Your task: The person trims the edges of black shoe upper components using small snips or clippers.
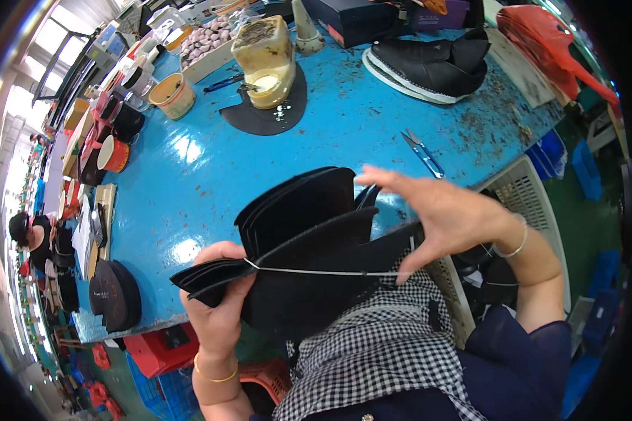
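Note:
A bundle of black curved shoe-upper pieces (305, 242), stacked in layers, is held up over the table's near edge and my lap. A thin white cord (309, 271) runs across the bundle. My left hand (214, 319) is closed round the bundle's left end, fingers behind and thumb in front, beside the spot where the cord gathers. My right hand (456, 214) is at the bundle's right end with thumb and fingers spread wide. Its thumb lies by the cord; whether it presses on the cord is hard to see.
Blue-handled thread snips (425, 154) and black shoe uppers (432, 67) lie on the blue table (169, 168). A glue pot (267, 88) stands farther back. Black curved pieces (116, 295) sit at the left edge. A pale plastic crate (533, 200) stands at right.

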A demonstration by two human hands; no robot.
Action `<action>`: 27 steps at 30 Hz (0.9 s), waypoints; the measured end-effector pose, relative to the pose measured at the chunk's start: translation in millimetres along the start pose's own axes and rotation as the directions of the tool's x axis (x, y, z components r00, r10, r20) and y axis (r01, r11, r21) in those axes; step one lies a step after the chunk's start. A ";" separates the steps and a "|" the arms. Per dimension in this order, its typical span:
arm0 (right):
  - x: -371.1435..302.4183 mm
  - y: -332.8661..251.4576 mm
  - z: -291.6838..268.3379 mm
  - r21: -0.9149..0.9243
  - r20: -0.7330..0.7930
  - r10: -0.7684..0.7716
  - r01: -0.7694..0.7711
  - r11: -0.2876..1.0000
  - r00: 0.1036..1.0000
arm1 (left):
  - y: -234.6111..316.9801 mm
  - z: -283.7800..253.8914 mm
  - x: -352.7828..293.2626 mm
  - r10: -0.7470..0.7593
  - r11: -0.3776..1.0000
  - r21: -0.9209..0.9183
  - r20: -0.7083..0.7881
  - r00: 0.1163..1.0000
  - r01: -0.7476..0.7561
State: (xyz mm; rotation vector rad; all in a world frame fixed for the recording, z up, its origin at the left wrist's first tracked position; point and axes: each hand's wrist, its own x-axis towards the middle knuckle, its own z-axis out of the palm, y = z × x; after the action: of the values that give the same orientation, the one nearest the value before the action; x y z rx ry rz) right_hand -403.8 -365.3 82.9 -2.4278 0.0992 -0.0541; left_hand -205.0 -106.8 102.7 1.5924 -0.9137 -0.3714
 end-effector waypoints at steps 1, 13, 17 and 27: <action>-5.3 2.5 12.6 0.220 0.045 0.060 -0.068 0.973 0.997 | -4.1 6.4 -4.0 -0.054 0.992 -0.113 -0.014 0.998 0.052; -84.3 14.3 123.2 0.979 -0.067 0.501 -0.039 0.198 0.863 | -38.7 74.6 -26.1 -0.193 0.956 -0.197 0.138 0.971 0.218; -125.7 22.2 136.0 0.908 -0.193 0.675 -0.131 0.398 0.712 | -37.6 101.5 -23.2 -0.209 0.944 -0.105 0.544 0.813 0.313; -319.6 149.7 128.9 0.803 -0.150 0.980 -0.561 0.198 0.130 | -83.1 52.3 -13.1 -0.249 0.860 -0.221 0.604 0.757 0.459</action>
State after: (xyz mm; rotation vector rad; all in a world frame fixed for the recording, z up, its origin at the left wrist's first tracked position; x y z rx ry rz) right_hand -722.2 -366.9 -116.5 -1.2324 1.5964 -0.3833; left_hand -220.2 -134.0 8.6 1.3203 -0.8921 -1.2708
